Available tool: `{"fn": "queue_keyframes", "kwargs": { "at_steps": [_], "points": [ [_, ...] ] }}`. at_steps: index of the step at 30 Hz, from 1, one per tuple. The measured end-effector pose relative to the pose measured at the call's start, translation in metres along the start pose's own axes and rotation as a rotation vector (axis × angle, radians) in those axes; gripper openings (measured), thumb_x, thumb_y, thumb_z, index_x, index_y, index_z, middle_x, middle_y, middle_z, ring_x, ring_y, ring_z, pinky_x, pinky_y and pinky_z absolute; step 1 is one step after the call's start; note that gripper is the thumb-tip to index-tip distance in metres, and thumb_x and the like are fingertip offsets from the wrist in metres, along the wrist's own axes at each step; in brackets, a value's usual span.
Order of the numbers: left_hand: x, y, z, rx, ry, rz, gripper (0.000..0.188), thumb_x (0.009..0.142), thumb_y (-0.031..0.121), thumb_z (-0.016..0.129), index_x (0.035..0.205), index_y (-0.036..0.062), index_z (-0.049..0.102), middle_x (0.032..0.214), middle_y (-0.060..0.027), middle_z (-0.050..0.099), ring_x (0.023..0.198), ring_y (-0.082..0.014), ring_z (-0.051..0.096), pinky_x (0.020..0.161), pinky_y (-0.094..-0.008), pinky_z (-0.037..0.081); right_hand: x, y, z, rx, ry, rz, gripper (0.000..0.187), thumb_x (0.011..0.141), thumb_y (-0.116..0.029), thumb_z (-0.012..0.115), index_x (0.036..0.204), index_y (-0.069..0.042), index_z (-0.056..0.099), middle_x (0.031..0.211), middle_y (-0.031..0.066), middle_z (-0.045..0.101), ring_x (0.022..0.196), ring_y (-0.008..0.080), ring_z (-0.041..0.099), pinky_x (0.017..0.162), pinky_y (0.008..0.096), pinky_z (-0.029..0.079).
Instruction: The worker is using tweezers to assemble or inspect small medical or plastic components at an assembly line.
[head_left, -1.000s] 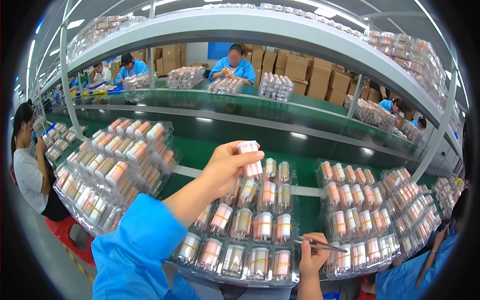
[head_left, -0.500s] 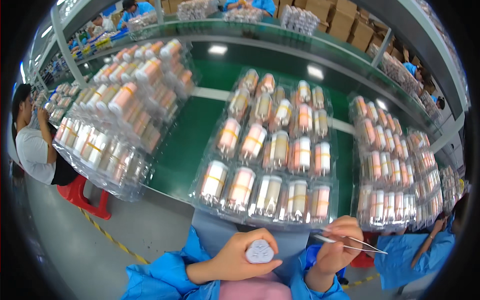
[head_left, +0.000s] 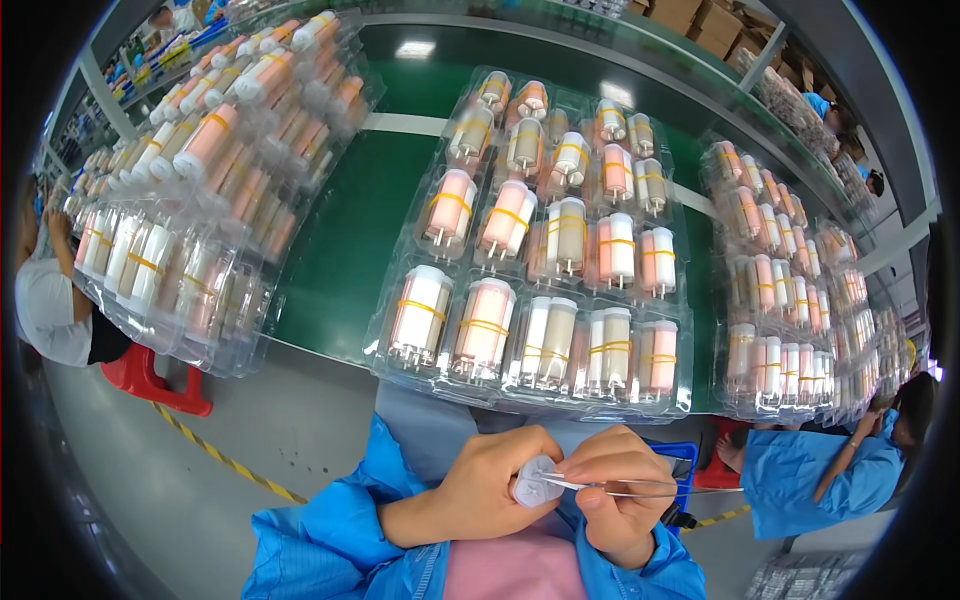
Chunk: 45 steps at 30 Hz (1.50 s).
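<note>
My left hand [head_left: 475, 488] is closed around a pale grey-white part [head_left: 531, 492], with its round end face pointing up; the rest is hidden in my palm. My right hand [head_left: 625, 495] pinches a pair of thin metal tweezers [head_left: 655, 488]. Their tips reach the end face, where fine detail is too small to make out. Beyond my hands, a clear plastic tray [head_left: 460, 393] holds rows of white, pink and beige cylinders, such as this pink and white pair [head_left: 485, 325], bundled with yellow bands and with metal pins at their lower ends.
Stacked trays of similar cylinders stand on the green bench [head_left: 335, 250] at left [head_left: 200, 330] and right [head_left: 780, 400]. A co-worker in white [head_left: 60, 300] sits at left, another in blue [head_left: 820, 475] at right. Red stools [head_left: 150, 380] stand on the floor.
My right hand has moved left with the tweezers, bringing their tips to the part in my left hand. The view has tilted downward.
</note>
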<state>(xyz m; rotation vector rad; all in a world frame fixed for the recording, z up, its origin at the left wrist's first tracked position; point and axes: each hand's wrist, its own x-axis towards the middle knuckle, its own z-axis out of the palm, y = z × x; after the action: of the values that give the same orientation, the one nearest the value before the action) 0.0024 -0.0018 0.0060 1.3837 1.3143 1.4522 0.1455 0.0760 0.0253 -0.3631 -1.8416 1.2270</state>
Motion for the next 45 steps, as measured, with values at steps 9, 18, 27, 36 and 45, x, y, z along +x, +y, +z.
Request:
{"fn": "queue_keyframes", "kwargs": {
  "at_steps": [9,18,27,36,45],
  "points": [
    [0.002,-0.005,0.003,0.050,0.033,0.063,0.023,0.067,0.005,0.073,0.083,0.0045,0.058,0.073,-0.0094,0.058,0.062,-0.0285,0.061,0.052,-0.0344,0.046,0.001,0.001,0.002,-0.028,-0.019,-0.016,0.015,0.076,-0.007,0.074,0.088,-0.001,0.067,0.084,0.0118,0.068,0.070,0.0250,0.063,0.062,0.0313,0.050],
    [0.002,-0.006,0.002,0.070,0.048,0.072,0.021,0.067,0.004,0.072,0.082,0.0046,0.057,0.072,-0.0091,0.057,0.061,-0.0285,0.060,0.051,-0.0351,0.045,0.003,0.000,0.004,-0.058,-0.025,0.006,0.015,0.076,-0.008,0.075,0.087,-0.001,0.067,0.083,0.0111,0.069,0.070,0.0246,0.063,0.062,0.0307,0.050],
    [0.001,-0.007,0.002,0.066,0.055,0.085,0.021,0.068,0.004,0.072,0.081,0.0046,0.056,0.071,-0.0087,0.056,0.060,-0.0282,0.059,0.050,-0.0346,0.045,0.001,0.000,0.007,-0.035,0.028,0.015,0.011,0.075,-0.004,0.072,0.085,-0.001,0.066,0.079,0.0116,0.068,0.065,0.0234,0.063,0.058,0.0300,0.049],
    [0.000,-0.007,0.002,0.120,0.057,0.115,0.020,0.068,0.005,0.071,0.082,0.0048,0.056,0.072,-0.0085,0.057,0.060,-0.0289,0.059,0.050,-0.0356,0.046,0.004,-0.003,0.007,-0.089,-0.011,-0.014,0.013,0.074,-0.002,0.073,0.086,-0.001,0.066,0.080,0.0110,0.068,0.066,0.0239,0.063,0.059,0.0298,0.049],
    [-0.001,-0.010,0.001,0.195,0.056,0.133,0.018,0.070,0.005,0.068,0.081,0.0050,0.054,0.073,-0.0080,0.057,0.060,-0.0278,0.059,0.050,-0.0360,0.045,0.011,-0.010,0.008,-0.178,-0.092,-0.031,0.016,0.071,-0.002,0.075,0.085,-0.002,0.067,0.081,0.0103,0.067,0.069,0.0253,0.063,0.061,0.0311,0.051]
  ]
}}
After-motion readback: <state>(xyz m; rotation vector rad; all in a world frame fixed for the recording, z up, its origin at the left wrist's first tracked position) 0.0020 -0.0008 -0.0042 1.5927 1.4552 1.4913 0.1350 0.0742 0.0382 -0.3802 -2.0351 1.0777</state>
